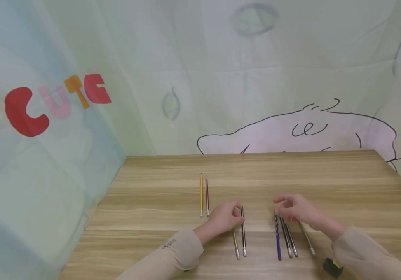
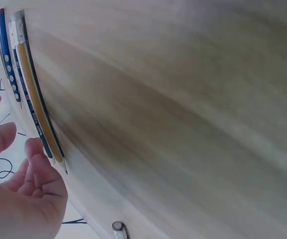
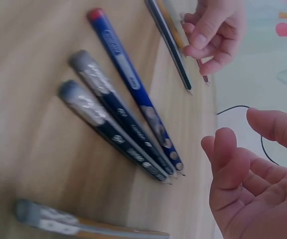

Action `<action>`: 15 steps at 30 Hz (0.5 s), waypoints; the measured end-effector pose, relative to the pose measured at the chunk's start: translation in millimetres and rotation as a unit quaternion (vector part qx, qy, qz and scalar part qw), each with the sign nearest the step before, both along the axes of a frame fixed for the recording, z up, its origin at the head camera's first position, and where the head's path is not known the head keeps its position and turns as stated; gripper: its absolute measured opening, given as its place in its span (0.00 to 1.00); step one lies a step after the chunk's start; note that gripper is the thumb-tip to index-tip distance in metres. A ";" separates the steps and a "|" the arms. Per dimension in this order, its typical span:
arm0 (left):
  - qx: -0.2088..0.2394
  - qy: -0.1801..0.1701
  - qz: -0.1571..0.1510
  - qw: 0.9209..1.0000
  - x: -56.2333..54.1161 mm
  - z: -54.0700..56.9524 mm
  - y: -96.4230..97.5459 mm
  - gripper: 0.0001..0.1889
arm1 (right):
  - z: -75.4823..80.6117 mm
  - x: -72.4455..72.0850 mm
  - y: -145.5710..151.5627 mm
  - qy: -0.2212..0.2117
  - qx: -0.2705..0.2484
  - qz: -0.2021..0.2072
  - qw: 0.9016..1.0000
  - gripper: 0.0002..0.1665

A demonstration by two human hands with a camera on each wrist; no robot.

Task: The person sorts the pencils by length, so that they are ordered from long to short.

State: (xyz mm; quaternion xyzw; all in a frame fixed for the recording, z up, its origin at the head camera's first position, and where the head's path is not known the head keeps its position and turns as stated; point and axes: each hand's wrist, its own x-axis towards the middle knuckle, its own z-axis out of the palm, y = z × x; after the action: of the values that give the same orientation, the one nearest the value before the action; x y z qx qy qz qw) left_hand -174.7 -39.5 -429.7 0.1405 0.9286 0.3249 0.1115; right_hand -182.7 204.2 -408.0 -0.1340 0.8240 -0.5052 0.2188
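Observation:
My left hand (image 1: 225, 217) hovers by the tips of a yellow pencil (image 1: 236, 245) and a black pencil (image 1: 244, 237), fingers loosely bent with nothing between them. In the left wrist view its fingertips are right at the yellow pencil's (image 2: 34, 89) far end. My right hand (image 1: 298, 212) is over the far tips of a blue pencil (image 1: 278, 237) with a red end and two dark pencils (image 1: 292, 239). Its thumb and fingers stand apart, holding nothing, in the right wrist view. Another yellowish pencil (image 1: 306, 238) lies slanted below that hand.
Farther back on the left, a yellow pencil (image 1: 201, 194) and a dark red pencil (image 1: 207, 196) lie side by side. The wooden table (image 1: 151, 241) meets a printed cloth (image 1: 144, 97) at its back edge. A small black object (image 1: 332, 268) shows beside the right sleeve.

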 end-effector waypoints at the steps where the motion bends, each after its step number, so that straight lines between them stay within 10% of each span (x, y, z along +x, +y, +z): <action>1: -0.001 0.001 0.001 1.000 0.5 -0.2 0.0 0.18 | -0.9 1.4 -0.3 -0.002 0.002 -0.002 1.000 0.30; 15: -0.014 -0.002 0.010 1.000 4.7 -2.8 1.7 0.19 | -16.7 12.0 -4.2 -0.009 0.013 -0.012 1.000 0.28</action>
State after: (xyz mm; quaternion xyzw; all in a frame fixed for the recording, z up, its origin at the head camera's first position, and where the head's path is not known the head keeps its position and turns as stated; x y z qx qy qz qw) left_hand -170.0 -37.8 -432.5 0.1292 0.9342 0.3130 0.1124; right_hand -170.7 200.1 -424.6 -0.1161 0.8303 -0.4979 0.2219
